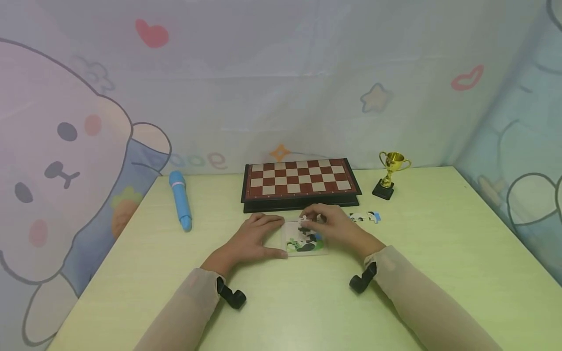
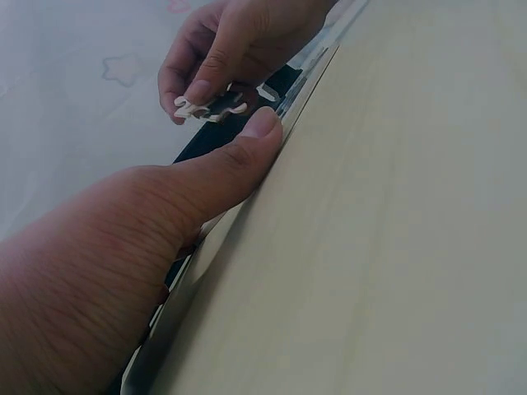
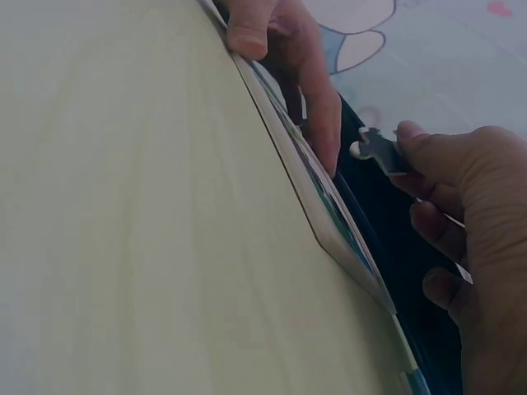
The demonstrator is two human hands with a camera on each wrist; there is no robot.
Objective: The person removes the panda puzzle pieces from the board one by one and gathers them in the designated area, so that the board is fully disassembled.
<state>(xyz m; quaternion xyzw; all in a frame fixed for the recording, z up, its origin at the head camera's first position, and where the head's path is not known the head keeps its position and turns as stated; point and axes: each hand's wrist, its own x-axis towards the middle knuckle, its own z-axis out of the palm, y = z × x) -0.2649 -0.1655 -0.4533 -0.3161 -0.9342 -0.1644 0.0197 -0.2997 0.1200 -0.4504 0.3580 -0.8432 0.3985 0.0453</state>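
Observation:
A square puzzle tray [image 1: 307, 254] lies on the table, its lower part filled with a panda picture [image 1: 303, 246]. At its left side rests my left hand [image 1: 254, 240], thumb at the near corner and fingers stretched toward the far corner. Above the tray my right hand [image 1: 340, 228] pinches a jigsaw piece [image 1: 304, 223] between thumb and fingers. The same jigsaw piece [image 3: 380, 151] shows in the right wrist view, raised off the tray and tilted. Loose puzzle pieces [image 1: 373, 217] with panda print lie right of the tray, partly hidden behind my right hand.
A folded chessboard [image 1: 300, 180] stands just behind the tray. To its right is a gold trophy cup [image 1: 391, 170] on a black base. A blue microphone-shaped toy [image 1: 180, 200] lies at the left. A printed curtain [image 1: 263, 87] hangs behind the table [image 1: 281, 312].

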